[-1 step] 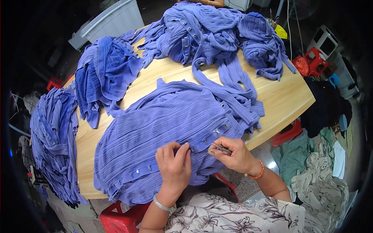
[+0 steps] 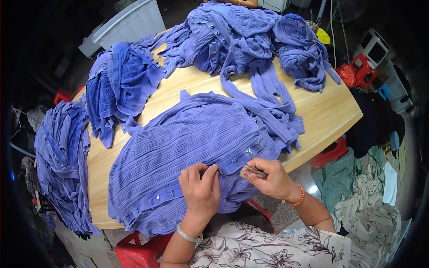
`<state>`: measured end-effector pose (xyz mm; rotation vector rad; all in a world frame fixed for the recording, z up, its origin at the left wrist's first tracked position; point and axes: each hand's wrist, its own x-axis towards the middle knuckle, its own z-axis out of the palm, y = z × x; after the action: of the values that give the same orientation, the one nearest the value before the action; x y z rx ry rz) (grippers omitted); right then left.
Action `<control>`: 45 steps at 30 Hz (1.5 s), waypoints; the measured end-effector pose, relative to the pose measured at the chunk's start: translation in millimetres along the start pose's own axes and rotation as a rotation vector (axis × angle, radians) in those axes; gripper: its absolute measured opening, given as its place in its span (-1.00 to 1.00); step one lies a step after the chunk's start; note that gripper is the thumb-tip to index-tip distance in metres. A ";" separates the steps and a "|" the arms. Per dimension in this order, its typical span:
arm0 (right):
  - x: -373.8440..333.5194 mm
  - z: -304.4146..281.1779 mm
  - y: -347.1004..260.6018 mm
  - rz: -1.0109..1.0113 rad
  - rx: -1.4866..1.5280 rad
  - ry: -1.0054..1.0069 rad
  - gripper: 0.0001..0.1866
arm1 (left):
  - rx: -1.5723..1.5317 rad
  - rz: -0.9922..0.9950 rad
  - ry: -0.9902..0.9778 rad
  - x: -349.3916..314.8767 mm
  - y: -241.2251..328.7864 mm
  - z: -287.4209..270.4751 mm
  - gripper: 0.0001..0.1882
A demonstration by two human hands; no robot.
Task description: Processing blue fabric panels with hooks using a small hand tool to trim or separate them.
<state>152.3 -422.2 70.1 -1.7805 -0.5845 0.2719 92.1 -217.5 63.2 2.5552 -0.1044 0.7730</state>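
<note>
A periwinkle-blue ribbed knit cardigan (image 2: pixel 187 134) lies spread at the near side of the table. A strip with small metal fasteners runs along its near edge. My left hand (image 2: pixel 199 187) is closed on that strip, thumb and forefinger pinching it beside a fastener. Just to the right, my right hand (image 2: pixel 268 177) grips a small pointed metal tool (image 2: pixel 256 171), its tip over the strip. Fingers cover much of the tool, so I cannot tell whether it is snips or tweezers.
More blue knit garments lie heaped at the back (image 2: pixel 241 35), back left (image 2: pixel 125 80) and left edge of the wooden table (image 2: pixel 330 111). Red stools (image 2: pixel 134 252) stand below. Piled pale cloth (image 2: pixel 366 210) is on the right; a grey bin (image 2: pixel 129 24) stands behind.
</note>
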 end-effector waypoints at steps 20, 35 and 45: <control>-0.2 20.6 -20.7 -0.400 -0.668 0.078 -0.51 | -0.142 -0.099 0.036 -10.6 6.1 -14.2 -0.79; 0.3 33.1 -18.7 -0.434 -0.778 0.127 -0.55 | -0.134 0.019 0.027 -11.3 9.7 -10.1 -0.76; -4.0 28.6 -13.7 -0.468 -0.671 0.186 -0.52 | -0.193 -0.010 -0.007 -10.8 17.4 -16.1 -0.73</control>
<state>132.0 -397.9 74.4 -2.1951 -1.0111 -0.4615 71.4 -226.3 76.3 2.3740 -0.1602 0.7134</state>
